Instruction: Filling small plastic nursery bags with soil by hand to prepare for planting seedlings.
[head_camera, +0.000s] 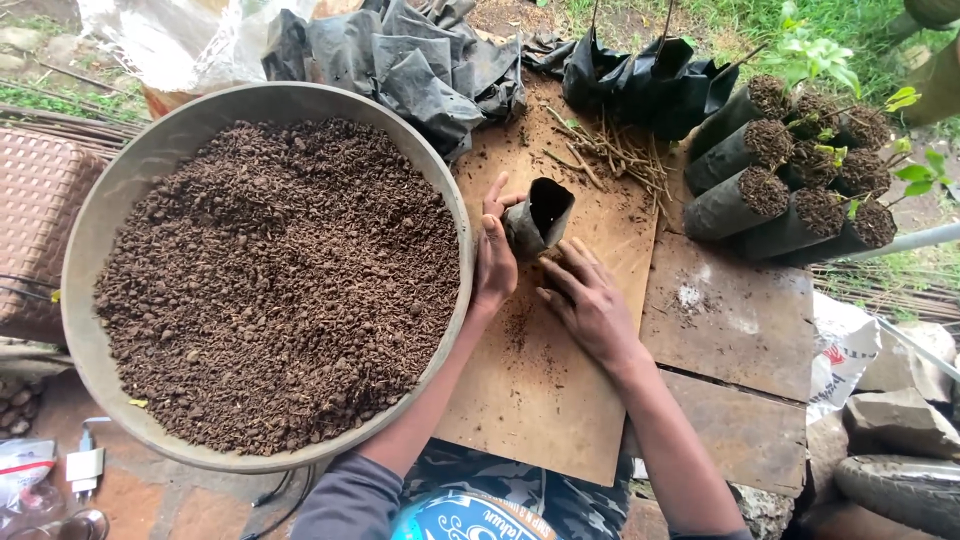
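A small black plastic grow bag (538, 218) stands tilted and open-mouthed on a brown board (545, 380). My left hand (493, 250) cups its left side, fingers on the plastic. On the board just below and right of the bag rests my right hand (590, 300), its fingertips touching the bag's base. A big round grey basin (100, 220) heaped with dark brown soil (270, 280) sits directly left of my left hand.
Several soil-filled black bags with green seedlings (800, 190) lie at the upper right. Empty black bags (400, 60) are piled at the top, with bare twigs (615, 150) on the board. Stones (900, 420) sit at lower right, a woven brown surface (35, 220) at left.
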